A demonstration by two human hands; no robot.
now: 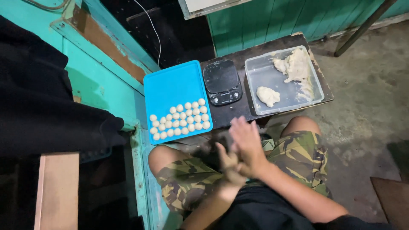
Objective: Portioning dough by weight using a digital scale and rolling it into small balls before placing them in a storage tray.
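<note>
I sat with my knees apart in camouflage shorts [298,149], and my two palms were pressed together just above my lap. My right hand [248,147] lay on top, fingers stretched out flat and pointing away from me. My left hand [228,164] sat beneath it, fingers loosely curled upward against the right palm. Whatever was between the palms was hidden, so I could not tell whether anything was held there; the hands were also a little blurred.

Just beyond my fingertips stood a small dark table [230,115]. On its left part, overhanging the edge, lay a blue tray [170,85] with small pale dough balls [181,119] lined up in rows along its near side, touching one another; the far half of the tray was bare. Beside the tray, in the middle of the table, sat a black kitchen scale [222,81]. To the right of the scale stood a clear plastic container [255,72], holding a small dough lump [268,96] near its front and a larger dough mass [294,66] smeared toward its back right corner. Behind the table ran a green wooden wall [264,19].
</note>
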